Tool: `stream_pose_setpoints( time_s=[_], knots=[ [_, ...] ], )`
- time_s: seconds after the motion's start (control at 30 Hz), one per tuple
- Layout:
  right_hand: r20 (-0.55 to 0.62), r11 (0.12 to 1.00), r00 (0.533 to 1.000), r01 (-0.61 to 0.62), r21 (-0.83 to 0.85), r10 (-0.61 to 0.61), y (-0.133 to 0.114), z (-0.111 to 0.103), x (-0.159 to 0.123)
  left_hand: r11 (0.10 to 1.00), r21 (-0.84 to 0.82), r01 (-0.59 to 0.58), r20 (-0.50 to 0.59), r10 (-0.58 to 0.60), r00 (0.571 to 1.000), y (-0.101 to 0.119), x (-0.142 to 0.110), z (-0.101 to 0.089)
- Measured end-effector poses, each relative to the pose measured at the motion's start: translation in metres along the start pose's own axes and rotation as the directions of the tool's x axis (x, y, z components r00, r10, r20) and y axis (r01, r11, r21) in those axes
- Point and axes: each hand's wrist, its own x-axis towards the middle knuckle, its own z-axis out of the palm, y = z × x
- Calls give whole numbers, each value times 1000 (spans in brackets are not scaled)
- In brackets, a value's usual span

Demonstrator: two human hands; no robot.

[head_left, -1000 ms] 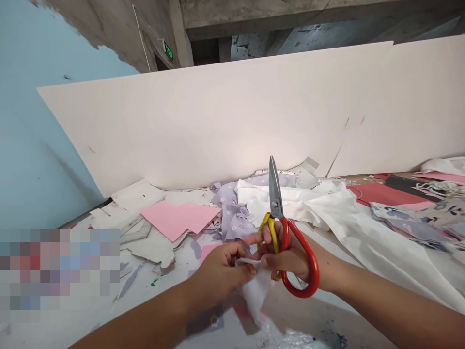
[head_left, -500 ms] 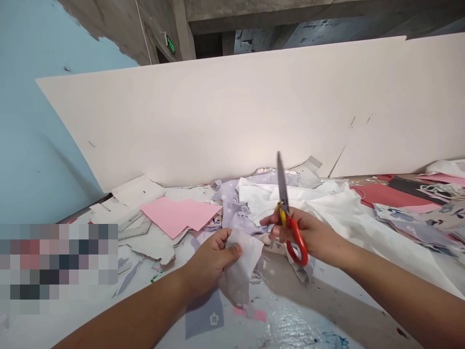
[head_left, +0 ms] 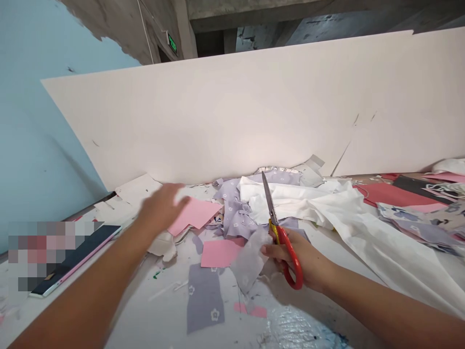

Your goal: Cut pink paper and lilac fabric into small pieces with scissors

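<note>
Red-handled scissors (head_left: 289, 252) with a yellow part at the pivot are gripped in my right hand (head_left: 305, 259), blades pointing up. A thin translucent white piece (head_left: 250, 264) hangs beside the fingers of that hand; whether they pinch it is unclear. My left hand (head_left: 160, 211), smeared by motion, is stretched out with fingers apart over the left edge of a large pink sheet (head_left: 199, 213). Nothing shows in it. Between the hands lie a small pink rectangle (head_left: 218, 254) and a lilac flowered cloth piece (head_left: 205, 300).
White cloth (head_left: 305, 198) and crumpled lilac fabric (head_left: 236, 213) lie along the back. Behind them stands a white board (head_left: 232, 116). Patterned scraps (head_left: 421, 220) and a red sheet (head_left: 392, 194) lie at right. A dark flat object (head_left: 83, 254) is at left, partly pixelated.
My left hand has let go of the translucent piece and moved left and away from me. My right hand has come slightly lower and left. The small pink rectangle now shows.
</note>
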Motion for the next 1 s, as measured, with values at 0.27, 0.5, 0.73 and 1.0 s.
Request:
stream_pose_setpoints(
  time_s=[0.27, 0.5, 0.73, 1.0],
  knots=[
    [29, 999, 999, -31, -9, 31, -2, 2, -1, 820, 329, 469, -120, -456, 882, -146, 8, -4],
    [79, 999, 996, -35, -41, 39, -4, 4, -6, 955, -42, -294, 35, 296, 955, 0, -6, 23],
    [300, 997, 953, 30, 78, -52, -9, 5, -14, 570, -345, -746, 164, 819, 550, 71, -71, 54],
    [409, 935, 910, -82, 346, -71, -6, 7, -14, 554, -832, -27, 339, 547, 765, 77, -87, 54]
  ],
)
